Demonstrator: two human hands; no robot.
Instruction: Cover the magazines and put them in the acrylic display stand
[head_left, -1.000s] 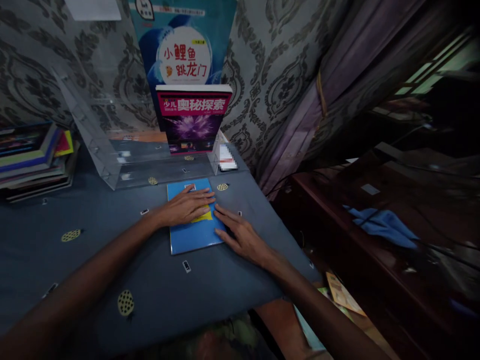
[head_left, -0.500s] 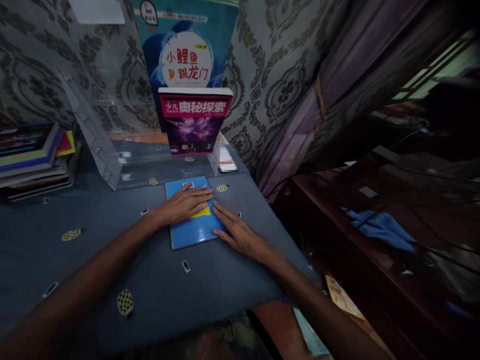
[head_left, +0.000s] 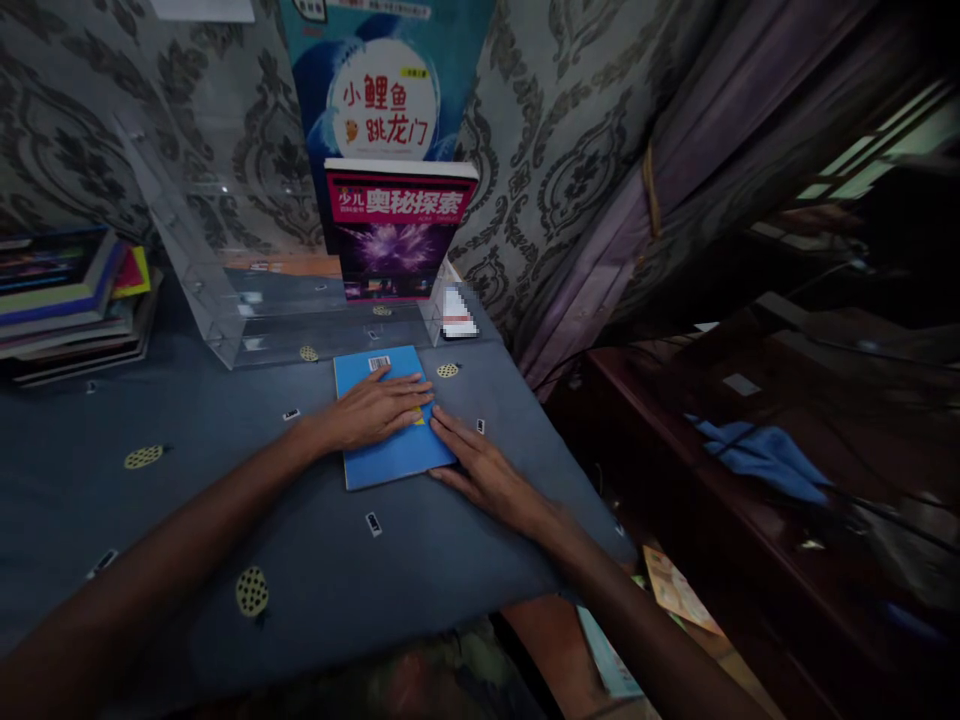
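A thin blue book [head_left: 394, 461] with a barcode lies on the cloth-covered table. Flat across its upper middle rests my left hand [head_left: 375, 408], fingers stretched to the right and partly covering a yellow patch. At the book's right edge is my right hand [head_left: 484, 468], fingers extended and fingertips touching that edge. Behind the book, a clear acrylic stand [head_left: 202, 285] holds a purple-and-pink book [head_left: 397, 235], with a larger teal book [head_left: 386, 105] upright behind it.
On the left sits a stack of books [head_left: 71, 305]. The grey-blue tablecloth [head_left: 300, 570] reaches the table's front edge. To the right stand a dark red wooden cabinet [head_left: 675, 480] with a blue cloth [head_left: 765, 460], and a purple curtain [head_left: 607, 250]. Papers [head_left: 682, 590] lie lower down.
My left hand stays flat on the blue book, fingers in nearly the same place. My right hand remains at the right edge. The view has shifted slightly.
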